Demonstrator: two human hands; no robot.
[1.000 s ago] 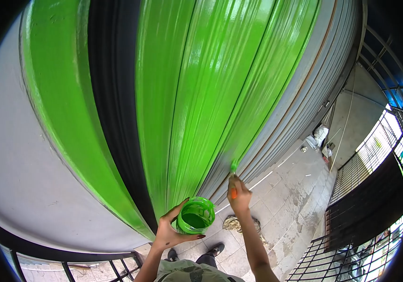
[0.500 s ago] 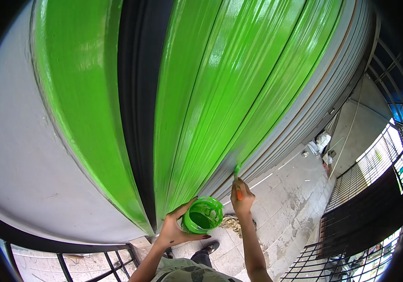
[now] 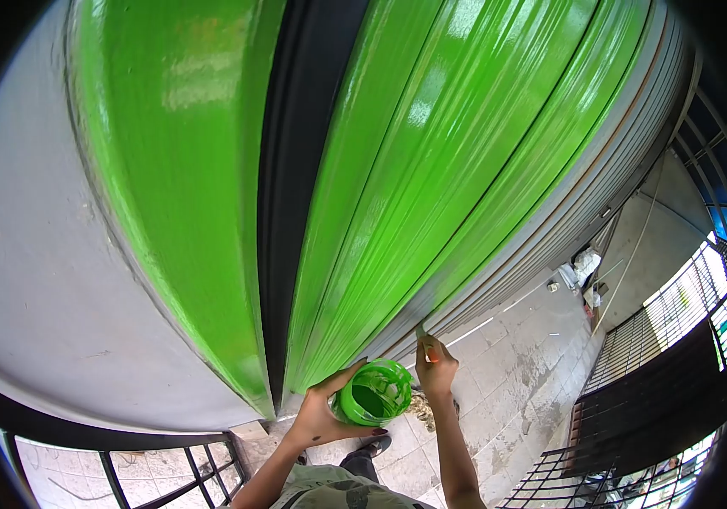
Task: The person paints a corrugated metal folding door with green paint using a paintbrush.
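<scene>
My left hand gripped the jar; right of it, my right hand pinched the brush, best stroked lengthwise.

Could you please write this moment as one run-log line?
left hand: holds open jar of green paint | right hand: holds orange-handled paintbrush low at ribbed panel | ribbed panel: green above, grey beside paintbrush

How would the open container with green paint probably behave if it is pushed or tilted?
The container would probably spill if tilted, as its top is open and liquid-looking paint sits inside. Its inner wall may feel slippery, being smeared with green. A push could knock it loose, because only the left hand holds it.
</scene>
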